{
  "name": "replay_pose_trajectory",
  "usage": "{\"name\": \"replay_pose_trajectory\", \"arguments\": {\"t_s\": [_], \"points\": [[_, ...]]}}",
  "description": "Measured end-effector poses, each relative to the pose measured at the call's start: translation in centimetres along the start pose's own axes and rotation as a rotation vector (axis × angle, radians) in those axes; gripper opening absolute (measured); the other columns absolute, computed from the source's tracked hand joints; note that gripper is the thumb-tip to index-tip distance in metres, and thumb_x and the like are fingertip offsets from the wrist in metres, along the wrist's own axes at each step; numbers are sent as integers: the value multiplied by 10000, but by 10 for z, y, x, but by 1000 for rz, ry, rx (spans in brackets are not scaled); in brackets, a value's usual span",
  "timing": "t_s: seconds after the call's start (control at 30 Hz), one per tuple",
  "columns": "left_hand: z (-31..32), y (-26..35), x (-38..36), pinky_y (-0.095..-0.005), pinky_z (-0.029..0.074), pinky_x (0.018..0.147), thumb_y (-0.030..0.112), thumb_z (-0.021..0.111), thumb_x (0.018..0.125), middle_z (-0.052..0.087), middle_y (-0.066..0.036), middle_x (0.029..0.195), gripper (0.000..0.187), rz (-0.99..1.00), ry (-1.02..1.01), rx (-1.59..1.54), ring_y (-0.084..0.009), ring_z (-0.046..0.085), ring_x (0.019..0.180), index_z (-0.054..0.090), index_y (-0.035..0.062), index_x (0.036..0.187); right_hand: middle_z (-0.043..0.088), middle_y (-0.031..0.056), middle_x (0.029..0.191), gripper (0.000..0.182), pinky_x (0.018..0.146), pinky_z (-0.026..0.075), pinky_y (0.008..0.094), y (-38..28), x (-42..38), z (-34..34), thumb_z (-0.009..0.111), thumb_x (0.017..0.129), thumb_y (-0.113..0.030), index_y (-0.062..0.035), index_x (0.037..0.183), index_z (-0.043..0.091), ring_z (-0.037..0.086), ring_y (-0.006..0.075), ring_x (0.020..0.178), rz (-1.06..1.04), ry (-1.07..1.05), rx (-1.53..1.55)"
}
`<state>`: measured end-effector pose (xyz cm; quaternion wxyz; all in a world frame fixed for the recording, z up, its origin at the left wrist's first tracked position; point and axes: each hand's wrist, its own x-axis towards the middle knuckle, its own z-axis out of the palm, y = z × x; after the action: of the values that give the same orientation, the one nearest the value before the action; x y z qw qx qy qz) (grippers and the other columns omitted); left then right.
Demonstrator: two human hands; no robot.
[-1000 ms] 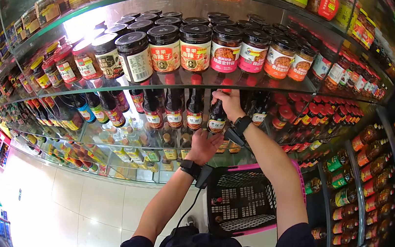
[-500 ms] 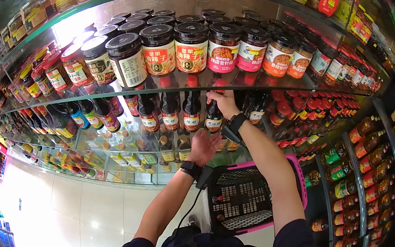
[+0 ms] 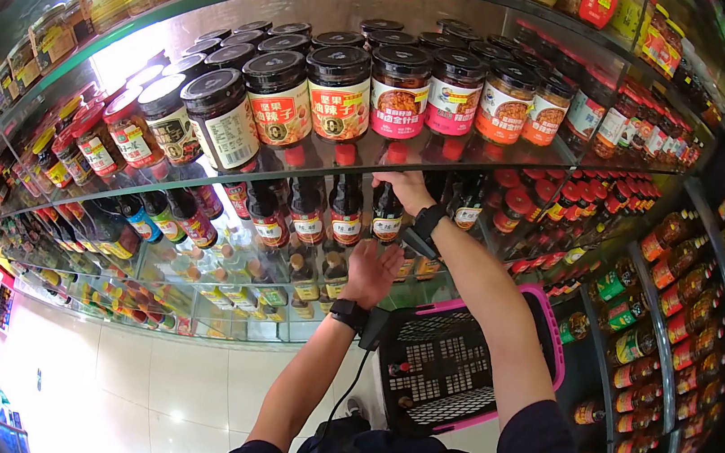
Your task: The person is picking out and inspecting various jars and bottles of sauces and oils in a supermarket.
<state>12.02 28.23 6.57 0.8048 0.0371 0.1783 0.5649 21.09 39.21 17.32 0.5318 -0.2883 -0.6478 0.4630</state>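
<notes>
At the middle of the shelf my right hand [image 3: 405, 188] is closed around the neck of a dark red-capped bottle [image 3: 387, 214]. The bottle is upright, with a pale label low on its body. Just below the label is my left hand [image 3: 373, 271], palm up and fingers stretched, its fingertips close to the bottle's base. Similar dark bottles stand in a row to the left, the nearest being a red-capped bottle [image 3: 346, 211]. Another dark bottle [image 3: 469, 205] stands to the right, beyond my right wrist.
Above my hands runs a glass shelf edge [image 3: 297, 167] carrying black-lidded jars [image 3: 338, 97]. A black basket with a pink rim [image 3: 558, 346] is on the floor below my right arm, with a few small items inside. Racks of bottles [image 3: 633, 341] line the right side.
The view has shifted slightly. My right hand keeps its hold on the bottle's neck, and my left hand stays just below it.
</notes>
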Motion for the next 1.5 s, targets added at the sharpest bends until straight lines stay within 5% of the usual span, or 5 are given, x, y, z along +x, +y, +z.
{"name": "replay_pose_trajectory", "arguments": {"t_s": [0.37,0.57,0.67,1.17,1.5], "points": [[8,-18,-7,-381,349,937,441,296,885,344,-183,1268,599,55,23,48,-312,392,1122,51,166,1357,521,64,1002,519,738,433,289,-35,-9,-9,694,649,-74,-18,1098,440,507,139,871,-279,59,-224],[10,-36,-9,-376,339,945,446,282,885,322,-167,1291,583,87,12,68,-312,378,1140,79,157,1348,386,187,1227,801,928,317,344,-76,-27,-19,698,633,-232,-17,1272,264,378,284,1133,379,-245,-442],[12,-44,-10,-380,334,949,437,280,885,330,-164,1281,570,101,41,52,-313,381,1135,96,152,1343,118,212,1357,950,1029,146,386,-81,-46,-15,681,637,-266,-30,1341,88,96,344,1275,-319,-11,-670],[2,-91,-57,-418,250,999,415,228,899,245,-131,1359,568,61,-21,153,-285,291,1226,81,119,1361,124,215,1371,847,1024,133,471,-83,-153,-63,621,677,-284,-34,1339,156,129,388,1262,-548,-91,-944],[-75,-147,-93,-414,242,1004,372,289,877,273,-151,1349,554,-24,167,64,-284,268,1245,236,40,1318,385,174,1202,528,876,356,433,10,-312,-123,595,740,-170,-46,1205,377,395,353,1087,-161,84,-852]]}}
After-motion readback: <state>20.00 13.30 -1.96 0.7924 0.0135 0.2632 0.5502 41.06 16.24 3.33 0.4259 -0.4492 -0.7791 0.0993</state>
